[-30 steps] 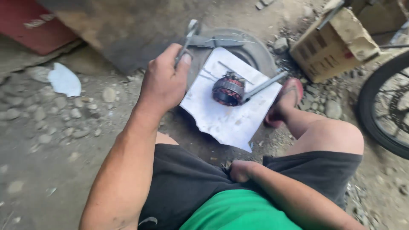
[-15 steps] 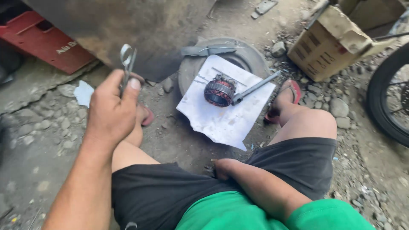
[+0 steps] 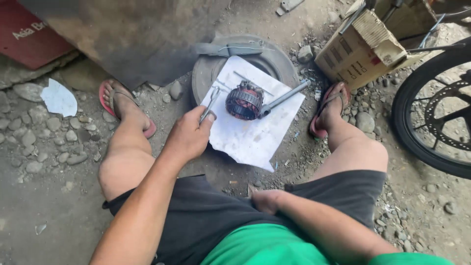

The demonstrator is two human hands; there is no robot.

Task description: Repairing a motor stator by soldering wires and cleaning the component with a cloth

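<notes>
My left hand (image 3: 189, 137) grips a small metal wrench (image 3: 210, 103) at the left edge of a white paper sheet (image 3: 250, 137). On the paper lies a round wound-coil motor part (image 3: 244, 101) with dark ribs and copper windings. A grey metal socket handle (image 3: 283, 97) leans against it on the right. The paper rests on a round grey metal disc (image 3: 274, 59) on the ground. My right hand (image 3: 267, 200) rests closed on my dark shorts, and I cannot see anything in it.
A cardboard box (image 3: 365, 49) holding tools stands at the upper right. A motorcycle wheel (image 3: 431, 113) is at the right edge. A dark metal panel (image 3: 137, 34) hangs over the upper left, with a red crate (image 3: 29, 34) behind. Gravel and stones cover the ground.
My left hand has come down and to the right with the wrench, from raised at the left to the paper's edge. The view has shifted so both sandalled feet show.
</notes>
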